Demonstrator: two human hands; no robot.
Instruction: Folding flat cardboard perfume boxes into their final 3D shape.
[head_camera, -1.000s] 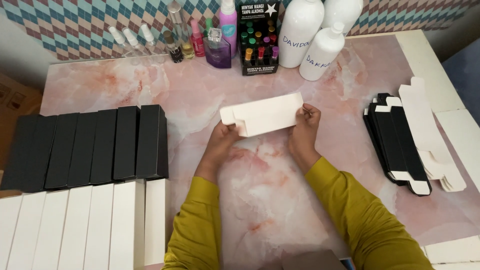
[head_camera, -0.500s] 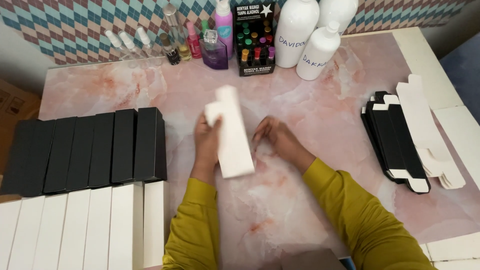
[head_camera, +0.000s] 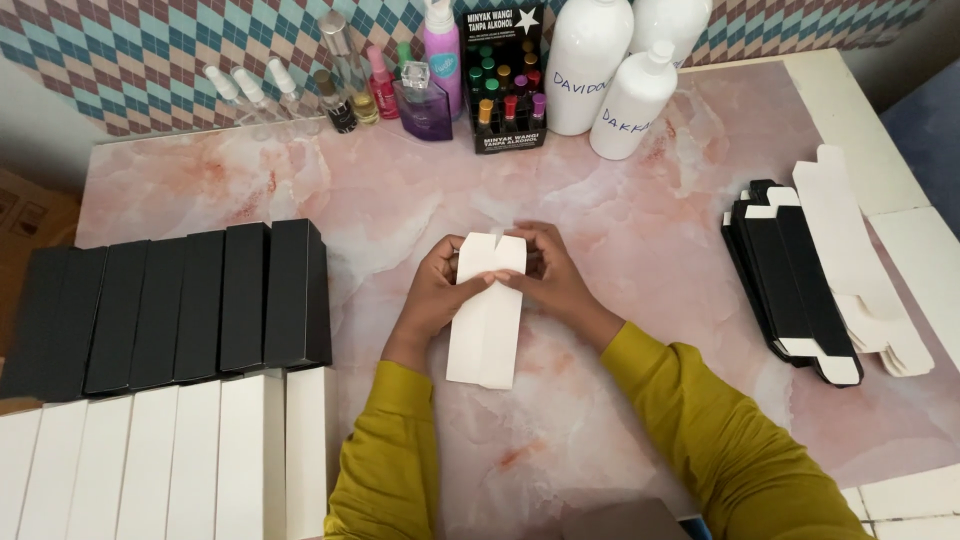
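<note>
A white carton (head_camera: 486, 312) lies in the middle of the pink marbled bench (head_camera: 650, 230), its long axis running almost straight away from the person, tilted slightly so the far end leans right. That far end carries the open flaps, pointing toward the bottles; the near end rests on the bench, close to the yellow sleeves.

The left hand (head_camera: 433, 297) grips the carton's left edge near the flaps, fingers curled and thumb laid across the face. The right hand (head_camera: 553, 278) pinches the right flap from the other side — fingers bent, fingertips on the card.

To the left stand a row of black boxes (head_camera: 190, 300) and, nearer, a row of white boxes (head_camera: 170, 455). To the right lies a stack of flat blanks (head_camera: 815, 285) — black beneath, white on top. Perfume bottles (head_camera: 420, 85) and large white bottles (head_camera: 600, 70) line the far edge. Nothing lies between the hands and these groups.
</note>
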